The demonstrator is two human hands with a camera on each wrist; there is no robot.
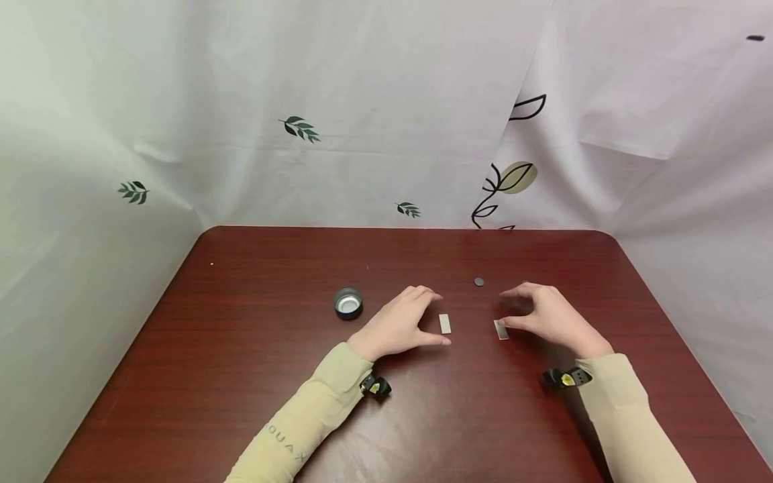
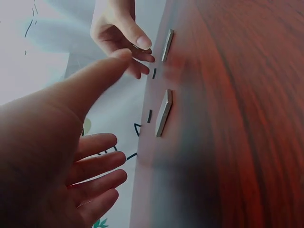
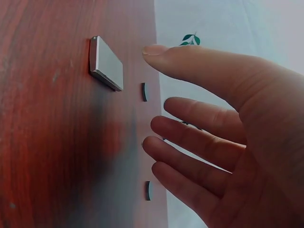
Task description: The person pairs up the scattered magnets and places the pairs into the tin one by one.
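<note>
While two pale sleeves (image 1: 314,402) are reaching over the reddish-brown table (image 1: 181,376), left hand (image 1: 401,322) is holding nothing, fingers standing wide of the thumb; right hand (image 1: 552,312) is gaping too, gripping nothing, its thumb tip hovering by the right slab (image 1: 502,331). That one and the left slab (image 1: 445,324) are lying flat between the hands: two total, both thin, rectangular, pale silvery. One dark round cap (image 1: 348,316), silvery inside, is sitting left of the left hand. Two small dark discs (image 1: 479,282) are resting farther back; leaf-print white cloth (image 1: 362,80) is hanging behind
</note>
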